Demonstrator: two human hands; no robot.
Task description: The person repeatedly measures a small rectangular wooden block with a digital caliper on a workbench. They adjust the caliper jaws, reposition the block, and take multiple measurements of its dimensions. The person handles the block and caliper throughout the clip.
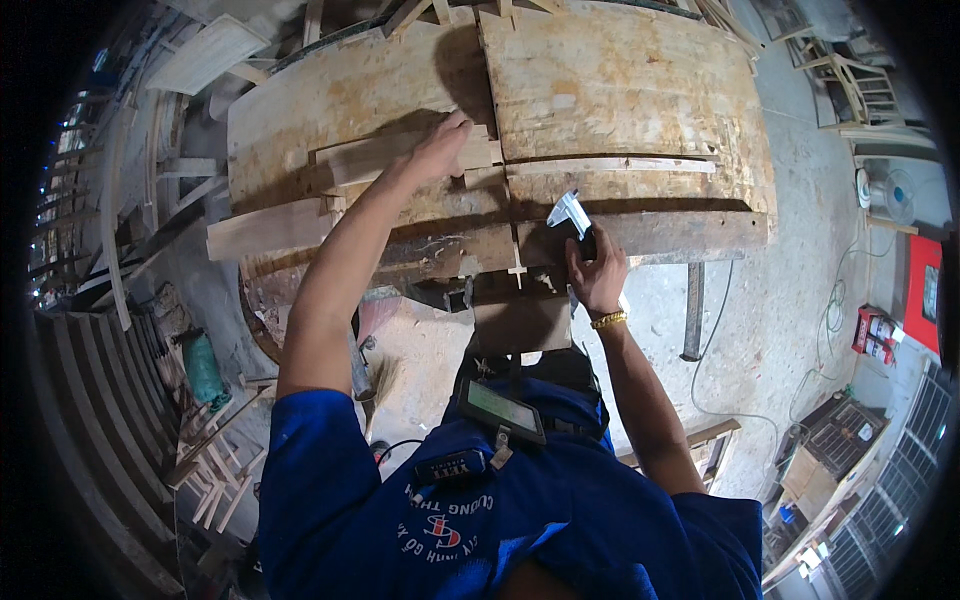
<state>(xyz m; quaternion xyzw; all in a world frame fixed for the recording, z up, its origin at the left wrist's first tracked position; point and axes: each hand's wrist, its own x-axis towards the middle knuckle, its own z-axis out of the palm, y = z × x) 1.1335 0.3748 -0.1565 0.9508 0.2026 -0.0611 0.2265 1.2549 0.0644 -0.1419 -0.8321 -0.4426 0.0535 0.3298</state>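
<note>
My left hand (440,148) is closed over the right end of a pale wooden board (365,158) that lies on the workbench (620,90). Its fingers bend down past the board's edge, so the grip is partly hidden. Nearer the front edge of the bench, my right hand (598,270) holds a silver caliper (568,211). The jaws point up and away from me, while the palm covers most of the beam. A gold bracelet circles that wrist.
A second board (272,229) sits at the bench's left front, overhanging the side. One thin strip (640,164) lies right of the bench's centre gap. A cable (700,385) runs over the floor at right. Stacked timber (95,400) stands at lower left, a fan (888,192) far right.
</note>
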